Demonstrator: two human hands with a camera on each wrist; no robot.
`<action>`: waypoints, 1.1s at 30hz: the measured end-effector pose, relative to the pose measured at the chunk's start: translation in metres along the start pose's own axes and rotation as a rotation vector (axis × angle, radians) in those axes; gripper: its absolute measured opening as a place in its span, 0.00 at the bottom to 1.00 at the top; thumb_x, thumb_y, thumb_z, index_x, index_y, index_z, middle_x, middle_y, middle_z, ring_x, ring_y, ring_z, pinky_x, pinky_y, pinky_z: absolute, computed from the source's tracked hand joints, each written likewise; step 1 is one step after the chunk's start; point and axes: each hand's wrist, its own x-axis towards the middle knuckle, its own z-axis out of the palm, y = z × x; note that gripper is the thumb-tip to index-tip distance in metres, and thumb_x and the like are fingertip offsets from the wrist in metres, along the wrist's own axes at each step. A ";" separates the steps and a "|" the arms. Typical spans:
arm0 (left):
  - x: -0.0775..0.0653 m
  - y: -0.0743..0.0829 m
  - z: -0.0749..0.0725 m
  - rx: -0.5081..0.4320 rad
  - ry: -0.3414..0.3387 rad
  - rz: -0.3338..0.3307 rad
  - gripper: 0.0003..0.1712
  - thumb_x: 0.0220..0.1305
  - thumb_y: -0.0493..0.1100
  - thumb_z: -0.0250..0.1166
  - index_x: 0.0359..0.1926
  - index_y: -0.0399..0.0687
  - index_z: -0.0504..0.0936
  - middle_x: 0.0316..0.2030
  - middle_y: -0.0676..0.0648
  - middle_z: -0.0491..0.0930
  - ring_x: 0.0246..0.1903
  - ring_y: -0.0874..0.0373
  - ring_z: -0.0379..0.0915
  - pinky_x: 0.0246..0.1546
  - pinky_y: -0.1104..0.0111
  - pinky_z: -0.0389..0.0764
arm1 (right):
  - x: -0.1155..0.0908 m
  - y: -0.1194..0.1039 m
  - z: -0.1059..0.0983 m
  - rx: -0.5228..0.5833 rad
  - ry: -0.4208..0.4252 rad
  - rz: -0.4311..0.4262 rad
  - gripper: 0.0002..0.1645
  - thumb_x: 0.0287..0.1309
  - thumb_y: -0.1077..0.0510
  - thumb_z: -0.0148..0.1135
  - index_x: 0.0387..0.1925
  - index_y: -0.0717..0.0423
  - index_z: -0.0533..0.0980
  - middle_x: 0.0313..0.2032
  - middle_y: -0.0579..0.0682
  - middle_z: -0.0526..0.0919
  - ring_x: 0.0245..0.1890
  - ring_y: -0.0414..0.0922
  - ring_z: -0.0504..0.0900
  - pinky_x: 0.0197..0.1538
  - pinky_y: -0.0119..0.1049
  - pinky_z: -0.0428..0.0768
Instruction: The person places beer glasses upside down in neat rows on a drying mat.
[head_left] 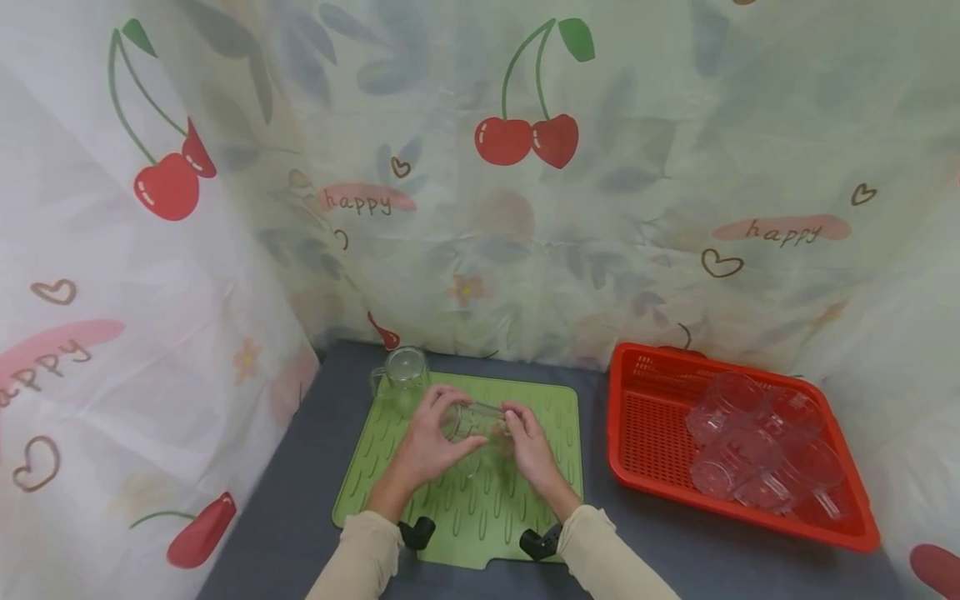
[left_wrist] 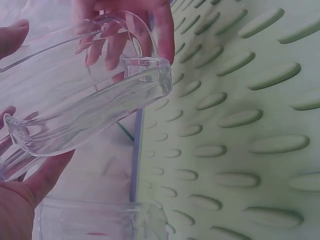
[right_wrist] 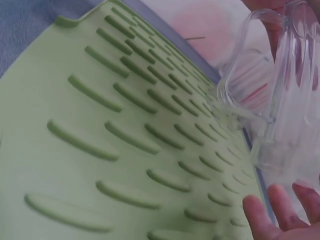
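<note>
Both hands are raised over a green drying mat (head_left: 457, 546) with a clear glass mug (left_wrist: 95, 112) between them. The left hand (head_left: 431, 442) grips the mug from the left, its thumb and fingers around the glass. At the mug's other end is the right hand (head_left: 536, 454), its fingers extended beside the glass; contact is hard to make out. In the right wrist view the mug's handle (right_wrist: 232, 75) shows, with the right fingertips (right_wrist: 282, 205) below the glass. Another clear mug (head_left: 407, 367) stands upside down at the mat's back left corner.
A red plastic basket (head_left: 621, 425) stands to the right of the mat, with several clear glass mugs (head_left: 750, 450) grouped in its right part. Dark grey cloth (head_left: 292, 492) covers the table. Printed curtains (head_left: 450, 250) hang close behind and at both sides.
</note>
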 end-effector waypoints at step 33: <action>0.035 -0.002 -0.005 0.105 0.172 0.020 0.40 0.47 0.46 0.84 0.63 0.55 0.80 0.69 0.43 0.67 0.69 0.43 0.63 0.62 0.44 0.77 | -0.006 -0.039 -0.034 -0.544 -0.029 -0.157 0.40 0.71 0.36 0.58 0.75 0.49 0.63 0.70 0.56 0.66 0.73 0.58 0.66 0.70 0.62 0.69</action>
